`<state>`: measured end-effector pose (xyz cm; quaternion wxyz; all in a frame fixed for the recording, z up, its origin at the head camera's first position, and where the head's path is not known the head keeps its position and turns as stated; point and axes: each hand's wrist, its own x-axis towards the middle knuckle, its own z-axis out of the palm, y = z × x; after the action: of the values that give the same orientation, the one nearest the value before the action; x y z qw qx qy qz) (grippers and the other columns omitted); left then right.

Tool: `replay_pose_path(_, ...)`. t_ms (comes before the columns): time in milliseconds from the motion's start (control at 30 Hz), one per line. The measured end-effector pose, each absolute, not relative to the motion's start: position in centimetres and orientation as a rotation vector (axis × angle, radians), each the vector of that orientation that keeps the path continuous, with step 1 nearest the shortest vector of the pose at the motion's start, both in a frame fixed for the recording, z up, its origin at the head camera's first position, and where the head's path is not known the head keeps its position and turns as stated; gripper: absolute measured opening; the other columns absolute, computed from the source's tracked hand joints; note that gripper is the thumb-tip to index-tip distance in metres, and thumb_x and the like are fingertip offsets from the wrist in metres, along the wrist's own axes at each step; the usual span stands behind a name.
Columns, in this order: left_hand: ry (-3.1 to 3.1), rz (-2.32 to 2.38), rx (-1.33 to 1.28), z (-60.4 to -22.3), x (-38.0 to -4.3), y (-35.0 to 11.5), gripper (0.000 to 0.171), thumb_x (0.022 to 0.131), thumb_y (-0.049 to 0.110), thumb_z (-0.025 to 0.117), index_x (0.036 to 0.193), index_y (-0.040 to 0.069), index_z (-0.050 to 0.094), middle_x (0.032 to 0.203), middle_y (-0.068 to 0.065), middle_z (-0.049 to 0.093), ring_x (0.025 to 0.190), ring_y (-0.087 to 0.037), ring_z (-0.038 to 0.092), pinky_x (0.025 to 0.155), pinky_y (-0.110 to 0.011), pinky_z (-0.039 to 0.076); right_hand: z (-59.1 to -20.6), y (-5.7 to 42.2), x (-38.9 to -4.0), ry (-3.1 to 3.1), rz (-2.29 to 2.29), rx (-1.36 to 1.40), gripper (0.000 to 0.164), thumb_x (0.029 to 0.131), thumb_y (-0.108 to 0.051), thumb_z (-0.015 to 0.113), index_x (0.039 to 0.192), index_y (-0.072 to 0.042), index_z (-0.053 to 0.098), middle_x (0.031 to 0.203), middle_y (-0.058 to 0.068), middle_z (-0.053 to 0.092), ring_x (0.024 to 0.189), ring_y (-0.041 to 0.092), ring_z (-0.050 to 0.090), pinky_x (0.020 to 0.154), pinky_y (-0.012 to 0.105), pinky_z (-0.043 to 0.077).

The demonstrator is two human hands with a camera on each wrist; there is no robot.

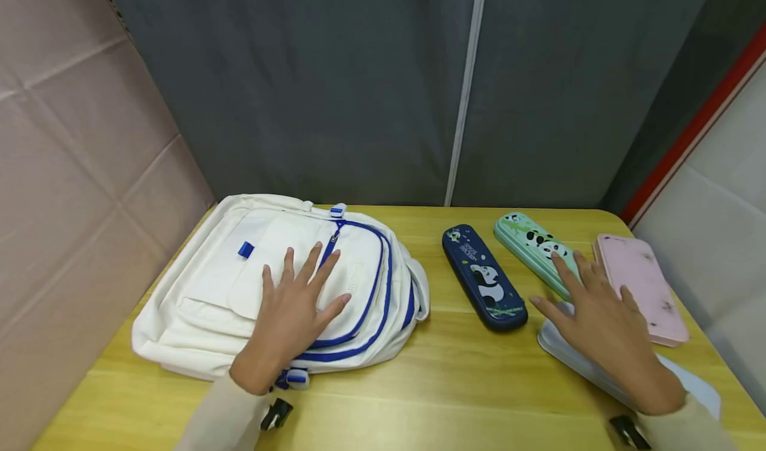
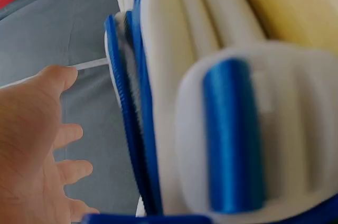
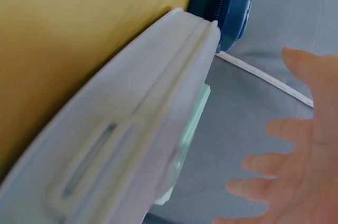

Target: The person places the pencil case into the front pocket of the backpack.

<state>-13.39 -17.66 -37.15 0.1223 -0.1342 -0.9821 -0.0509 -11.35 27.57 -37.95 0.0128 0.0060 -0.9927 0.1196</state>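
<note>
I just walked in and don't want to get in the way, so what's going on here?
A person has both hands out over a wooden table, and neither is holding anything. The left hand, fingers spread, is over a white backpack lying flat. The right hand is over a pale grey case. Close by, outside either hand's grip, lie a navy panda case, a green panda case and a pink case.

There are one backpack [image 1: 257, 291] and four cases [image 1: 485, 278] [image 1: 529, 248] [image 1: 643, 288] [image 1: 565, 349].
</note>
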Motion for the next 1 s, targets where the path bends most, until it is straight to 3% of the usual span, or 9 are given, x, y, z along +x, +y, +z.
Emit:
replay_pose_path(400, -2.855, -0.154, -0.502, -38.0, -11.8, -16.9, 0.071, 0.099, 0.058, 0.062, 0.161, 0.03, 0.042, 0.17, -0.006, 0.037, 0.152, -0.051, 0.034, 0.114, -0.082, 0.026, -39.0, 29.8, -8.7, -3.082, 0.34, 0.021, 0.094, 0.1, -0.069, 0.051, 0.169, -0.016, 0.016, 0.167, 0.034, 0.023, 0.148, 0.061, 0.025, 0.105, 0.087, 0.019)
replay_pose_path(633, -2.858, -0.174, -0.555, -38.7, -10.7, -17.1, 0.07, 0.097, 0.056, 0.066, 0.159, 0.029, 0.046, 0.169, -0.004, 0.039, 0.15, -0.051, 0.037, 0.113, -0.082, 0.028, -39.5, 30.5, -7.4, -3.097, 0.334, 0.015, 0.096, 0.098, -0.07, 0.055, 0.167, -0.011, 0.025, 0.161, 0.037, 0.033, 0.142, 0.059, 0.034, 0.106, 0.083, 0.026)
replay_pose_path(867, -2.881, -0.238, -0.608, -39.2, -10.2, -16.4, 0.069, 0.098, 0.057, 0.064, 0.159, 0.031, 0.045, 0.168, -0.004, 0.039, 0.151, -0.05, 0.037, 0.113, -0.082, 0.028, -40.1, 32.2, -5.8, -3.09, 0.278, 0.016, 0.097, 0.092, -0.072, 0.064, 0.16, -0.007, 0.038, 0.155, 0.035, 0.042, 0.129, 0.061, 0.047, 0.089, 0.081, 0.041)
replay_pose_path(1000, -2.892, -0.246, -0.624, -39.6, -10.1, -16.3, 0.071, 0.097, 0.06, 0.065, 0.159, 0.031, 0.046, 0.168, -0.004, 0.04, 0.151, -0.051, 0.037, 0.112, -0.081, 0.03, -40.5, 33.2, -5.4, -3.162, 0.254, -0.017, 0.106, 0.089, -0.077, 0.063, 0.159, -0.003, 0.037, 0.153, 0.038, 0.042, 0.123, 0.062, 0.051, 0.09, 0.079, 0.044)
